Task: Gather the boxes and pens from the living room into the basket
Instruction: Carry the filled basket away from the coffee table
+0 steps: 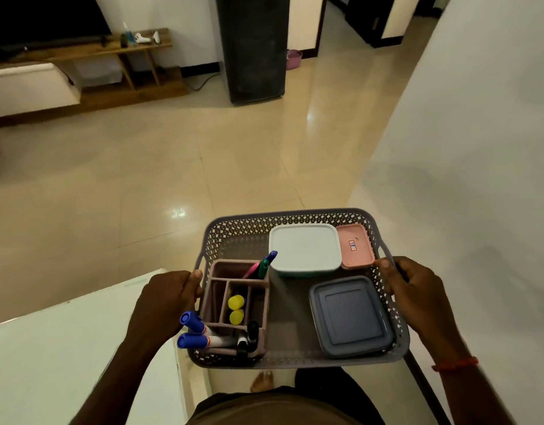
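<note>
- Head view, nearest first: a bare foot [261, 382] is seen on the glossy floor [142, 179] right under the load. A slip is judged possible, and everything would be dropped.
- The basket [240, 234] is carried in the air in front of the body and is not set on anything. The left hand [169, 297] is curled round the left rim, thumb on top. The right hand [413, 289] is curled round the right rim by the handle slot, thumb on top. Only the rims are gripped, so slack on either side would tilt the load.
- The blue-capped markers [192, 329] are laid across the near-left corner, with caps poking past the rim. This is judged the top risk: they are likely shed if the basket is tipped toward the body.
- The pen organiser [234, 271] is stood loose on the left, with pens [263, 265] leaned in its far cell. It could be slid or toppled by a jolt.
- The grey-blue box [350, 314] is laid flat near right. The white box [304, 246] and pink box [355, 245] are set side by side at the far right. None is restrained, so shifting is expected on a sudden stop.
- A white counter [65, 348] is just beside the left side, so its corner could be clipped.
- A wall [479, 118] is close on the right, so the gap is narrow.
- A dark cabinet [252, 47] and TV unit [111, 50] are well apart. Whether items remain there cannot be told.
</note>
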